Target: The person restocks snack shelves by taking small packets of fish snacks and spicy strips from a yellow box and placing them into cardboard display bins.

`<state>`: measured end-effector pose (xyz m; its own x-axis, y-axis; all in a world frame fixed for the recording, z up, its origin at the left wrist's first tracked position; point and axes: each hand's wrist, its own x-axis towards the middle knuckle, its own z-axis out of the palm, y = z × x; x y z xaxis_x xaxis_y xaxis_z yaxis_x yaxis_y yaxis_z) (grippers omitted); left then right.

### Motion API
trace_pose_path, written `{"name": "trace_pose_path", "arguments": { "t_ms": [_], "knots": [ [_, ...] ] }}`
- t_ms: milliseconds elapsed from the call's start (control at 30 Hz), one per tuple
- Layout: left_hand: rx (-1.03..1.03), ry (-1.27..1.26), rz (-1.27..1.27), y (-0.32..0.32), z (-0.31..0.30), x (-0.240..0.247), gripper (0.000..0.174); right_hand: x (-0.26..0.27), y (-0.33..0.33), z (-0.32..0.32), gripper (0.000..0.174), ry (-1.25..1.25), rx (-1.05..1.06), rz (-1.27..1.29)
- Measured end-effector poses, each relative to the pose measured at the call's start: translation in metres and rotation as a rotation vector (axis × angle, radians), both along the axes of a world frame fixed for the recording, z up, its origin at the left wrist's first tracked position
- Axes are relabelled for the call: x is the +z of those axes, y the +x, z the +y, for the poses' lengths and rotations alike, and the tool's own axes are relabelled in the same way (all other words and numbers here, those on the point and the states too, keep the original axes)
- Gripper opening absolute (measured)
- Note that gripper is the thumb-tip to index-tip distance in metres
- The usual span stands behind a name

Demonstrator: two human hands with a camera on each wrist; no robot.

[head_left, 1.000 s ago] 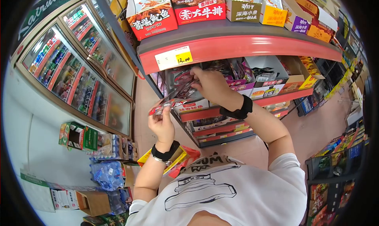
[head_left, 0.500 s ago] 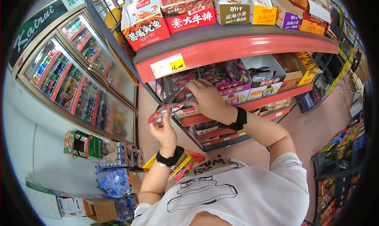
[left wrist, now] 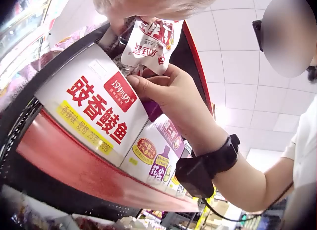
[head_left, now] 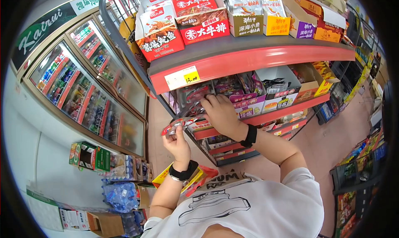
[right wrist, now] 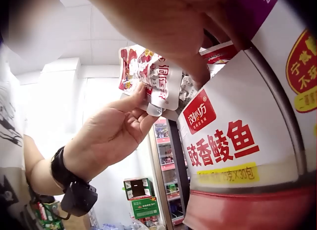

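Observation:
In the head view my left hand (head_left: 178, 147) pinches red-and-white snack packets (head_left: 176, 126) between thumb and fingers, in front of the shelf's left end. The right wrist view shows the packets (right wrist: 166, 84) fanned out, their lower edges in those fingers. My right hand (head_left: 226, 118) reaches over the front of a white box (left wrist: 84, 99) with red lettering. Its thumb and forefinger pinch at the packets' edge by the box rim, as the left wrist view shows. More dark and red packets (head_left: 197, 93) lie inside this box.
A red-edged shelf (head_left: 266, 57) with boxed snacks overhangs the right hand. Further open snack boxes (head_left: 277, 82) stand to the right in the same row. Glass-door fridges (head_left: 89, 84) stand at the left, with bottle packs (head_left: 120, 194) and cartons on the floor below.
The view has tilted, so the shelf sits lower in the picture. My right hand has drawn down a little toward the box front. The left hand keeps its hold on the packets.

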<state>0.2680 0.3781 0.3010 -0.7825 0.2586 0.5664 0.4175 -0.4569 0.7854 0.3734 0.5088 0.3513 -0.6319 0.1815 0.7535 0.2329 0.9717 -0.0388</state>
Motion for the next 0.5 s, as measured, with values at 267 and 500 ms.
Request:
{"name": "trace_pose_path", "arguments": {
  "t_ms": [267,500],
  "knots": [
    [0.001,0.017,-0.052,0.000,0.001,-0.003,0.018,0.008,0.002,-0.005,0.038,-0.001,-0.031,-0.013],
    [-0.062,-0.002,-0.031,-0.001,0.001,-0.002,0.025,0.003,-0.008,0.009,0.023,-0.015,0.221,-0.065]
  ]
}}
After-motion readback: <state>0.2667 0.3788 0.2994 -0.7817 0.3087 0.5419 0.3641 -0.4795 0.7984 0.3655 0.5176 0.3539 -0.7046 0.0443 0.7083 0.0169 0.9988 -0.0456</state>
